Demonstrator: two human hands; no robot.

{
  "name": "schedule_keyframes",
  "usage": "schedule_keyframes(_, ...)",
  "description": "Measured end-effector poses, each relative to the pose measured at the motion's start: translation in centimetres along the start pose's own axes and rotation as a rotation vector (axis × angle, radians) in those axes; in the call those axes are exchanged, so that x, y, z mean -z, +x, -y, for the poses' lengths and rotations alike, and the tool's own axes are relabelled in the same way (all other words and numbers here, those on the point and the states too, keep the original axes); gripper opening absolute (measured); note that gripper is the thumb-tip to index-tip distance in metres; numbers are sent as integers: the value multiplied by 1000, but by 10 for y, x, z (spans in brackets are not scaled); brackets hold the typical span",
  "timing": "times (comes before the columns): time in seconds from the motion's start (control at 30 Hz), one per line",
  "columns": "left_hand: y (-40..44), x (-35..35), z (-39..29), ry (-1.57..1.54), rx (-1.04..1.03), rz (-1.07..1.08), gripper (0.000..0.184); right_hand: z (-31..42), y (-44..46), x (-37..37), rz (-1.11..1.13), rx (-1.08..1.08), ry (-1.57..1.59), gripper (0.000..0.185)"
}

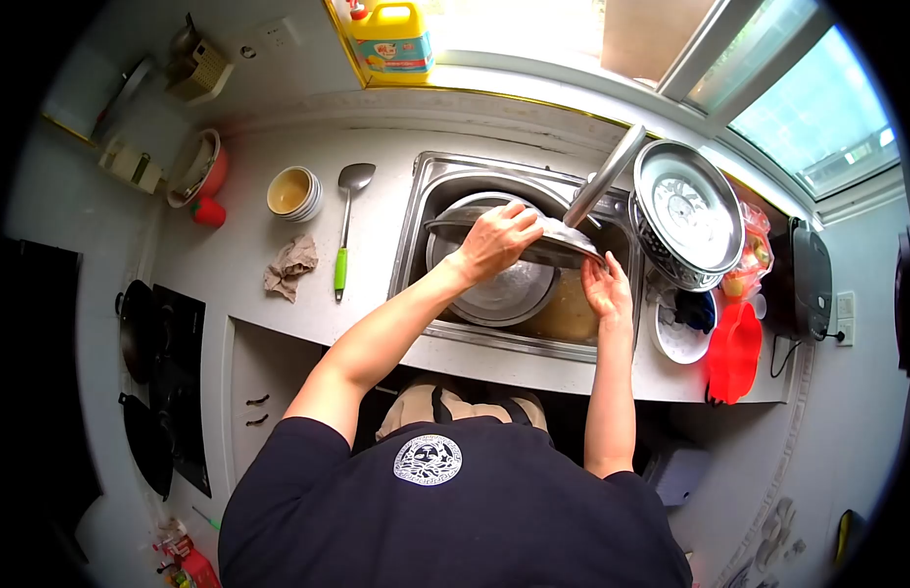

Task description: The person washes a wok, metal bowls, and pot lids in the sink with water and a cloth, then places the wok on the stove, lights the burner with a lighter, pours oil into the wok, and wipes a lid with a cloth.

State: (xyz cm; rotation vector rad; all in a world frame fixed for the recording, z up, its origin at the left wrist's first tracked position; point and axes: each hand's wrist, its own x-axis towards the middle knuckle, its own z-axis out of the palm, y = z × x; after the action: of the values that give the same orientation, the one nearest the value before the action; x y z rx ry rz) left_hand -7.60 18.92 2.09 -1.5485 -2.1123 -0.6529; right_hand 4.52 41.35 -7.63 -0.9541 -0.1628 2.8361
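A round, shallow metal pot lid (563,251) is held tilted, nearly edge-on, over the sink (408,265). My right hand (606,286) grips its rim at the right, thumb and fingers at the edge. Over the lid's middle, my left hand (498,240) has its fingers curled together against it; whatever lies under those fingers is hidden. Below both hands a metal basin (509,302) sits in the sink. Cloudy brownish water (568,316) shows to the basin's right. The faucet (604,181) reaches in from behind, close to the lid.
Left of the sink lie a green-handled spatula (341,265), a crumpled cloth (290,267) and stacked bowls (294,193). To the right stand a metal pan (688,206), a white bowl (682,343) and a red item (734,355). A yellow jug (392,44) is on the sill.
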Motion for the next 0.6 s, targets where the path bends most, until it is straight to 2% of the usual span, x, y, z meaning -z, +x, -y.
schedule_keyframes(0.1,5,-6,-4,-44,-53,-99,10,3,-13,0,19,128,-88,15)
schedule_keyframes(0.23,-5,2,-10,-71,39,-236,13,-9,-57,-8,6,235,-128,9)
schedule_keyframes(0.37,-28,-10,-7,-260,417,-360,14,-54,-101,-34,35,330,-109,17)
schedule_keyframes(0.43,-42,-20,-6,-306,633,-359,26,-69,-104,-35,69,373,-72,19)
schedule_keyframes(0.5,-59,-40,-5,-681,955,-376,31,-82,-103,-41,59,452,-75,21)
schedule_keyframes(0.53,-68,-46,-1,-731,1024,-330,33,-89,-102,-44,12,472,-72,22)
schedule_keyframes(0.6,-83,-50,1,-1037,1186,-243,35,-102,-101,-46,-21,475,-87,19)
